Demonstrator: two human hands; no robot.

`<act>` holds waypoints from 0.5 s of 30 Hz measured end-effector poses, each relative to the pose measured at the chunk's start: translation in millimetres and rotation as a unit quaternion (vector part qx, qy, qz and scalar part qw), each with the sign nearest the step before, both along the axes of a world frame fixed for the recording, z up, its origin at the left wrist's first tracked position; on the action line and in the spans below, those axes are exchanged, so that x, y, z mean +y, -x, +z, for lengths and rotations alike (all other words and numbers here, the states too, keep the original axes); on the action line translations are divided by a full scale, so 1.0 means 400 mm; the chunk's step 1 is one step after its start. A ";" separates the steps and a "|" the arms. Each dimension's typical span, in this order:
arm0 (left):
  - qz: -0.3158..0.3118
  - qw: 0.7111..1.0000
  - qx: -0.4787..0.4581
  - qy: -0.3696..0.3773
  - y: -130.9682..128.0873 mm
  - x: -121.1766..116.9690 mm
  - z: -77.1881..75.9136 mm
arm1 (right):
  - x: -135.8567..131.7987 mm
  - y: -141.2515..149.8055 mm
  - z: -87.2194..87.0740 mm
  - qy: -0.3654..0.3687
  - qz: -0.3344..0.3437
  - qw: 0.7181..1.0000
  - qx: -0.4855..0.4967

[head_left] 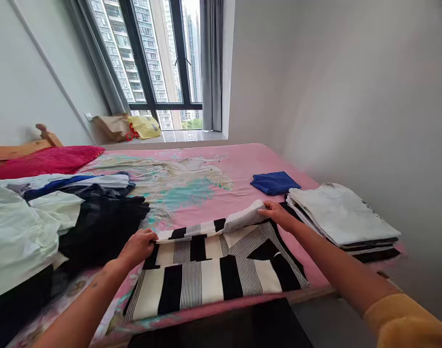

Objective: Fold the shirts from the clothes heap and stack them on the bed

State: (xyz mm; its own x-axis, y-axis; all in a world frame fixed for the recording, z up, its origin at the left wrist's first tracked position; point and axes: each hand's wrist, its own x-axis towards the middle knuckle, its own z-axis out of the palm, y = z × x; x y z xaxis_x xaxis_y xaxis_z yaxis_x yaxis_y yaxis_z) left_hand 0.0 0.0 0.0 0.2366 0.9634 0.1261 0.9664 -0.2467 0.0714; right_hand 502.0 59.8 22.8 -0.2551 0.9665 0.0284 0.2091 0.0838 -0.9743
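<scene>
A black-and-white striped garment (pixel 209 278) lies spread near the front edge of the bed, its far side lifted and partly folded over. My left hand (pixel 139 246) pinches its far left corner. At the far right corner, my right hand (pixel 277 213) grips the raised edge between thumb and fingers. Between the two hands the lifted edge runs at a slant, higher on the right. Which kind of garment it is, I cannot tell.
To the right sits a stack of folded clothes (pixel 344 212), with a folded blue cloth (pixel 275 182) behind it. Loose clothes (pixel 28 227) are heaped on the left, before a red pillow (pixel 50 161). Bags (pixel 144 126) rest on the windowsill. A wall (pixel 351 96) borders the right.
</scene>
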 end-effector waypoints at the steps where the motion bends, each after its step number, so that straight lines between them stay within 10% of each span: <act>1: -0.005 1.000 0.002 0.019 -0.007 -0.022 -0.011 | -0.026 0.001 -0.017 0.011 0.014 1.000 -0.002; 8: 0.019 0.997 -0.023 0.070 -0.036 -0.119 -0.069 | -0.132 0.005 -0.120 0.077 0.022 0.990 -0.115; 15: 0.039 0.997 -0.035 0.049 -0.037 -0.152 -0.073 | -0.219 -0.018 -0.135 -0.124 -0.067 0.980 -0.138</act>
